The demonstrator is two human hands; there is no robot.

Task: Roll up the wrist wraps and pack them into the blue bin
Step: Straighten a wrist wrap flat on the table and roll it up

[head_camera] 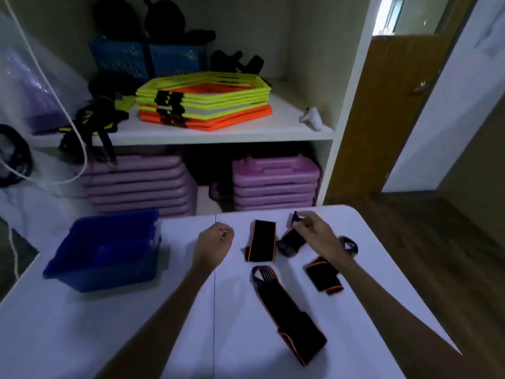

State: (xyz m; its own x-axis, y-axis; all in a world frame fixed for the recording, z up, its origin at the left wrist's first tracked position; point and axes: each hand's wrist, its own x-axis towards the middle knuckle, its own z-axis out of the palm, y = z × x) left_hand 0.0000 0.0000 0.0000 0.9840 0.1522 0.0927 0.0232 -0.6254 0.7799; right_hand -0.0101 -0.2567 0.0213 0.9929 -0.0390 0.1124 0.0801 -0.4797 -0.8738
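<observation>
Several black wrist wraps with orange edging lie on the white table (pixel 109 337). One long wrap (pixel 289 315) stretches flat toward the near edge. A folded wrap (pixel 261 240) lies in the middle, and another (pixel 325 274) lies right of it under my right forearm. My right hand (pixel 314 228) pinches the end of a fourth wrap (pixel 291 240) and lifts it off the table. My left hand (pixel 216 242) hovers as a loose fist, holding nothing. The blue bin (pixel 82 272) sits at the left of the table, with nothing visible inside.
Behind the table stands a white shelf unit (pixel 218 132) with stacked yellow and orange hexagon rings (pixel 207 105), blue crates and purple step platforms (pixel 276 181). A wooden door (pixel 382 110) is at the right. A white cord (pixel 54 86) hangs at the left.
</observation>
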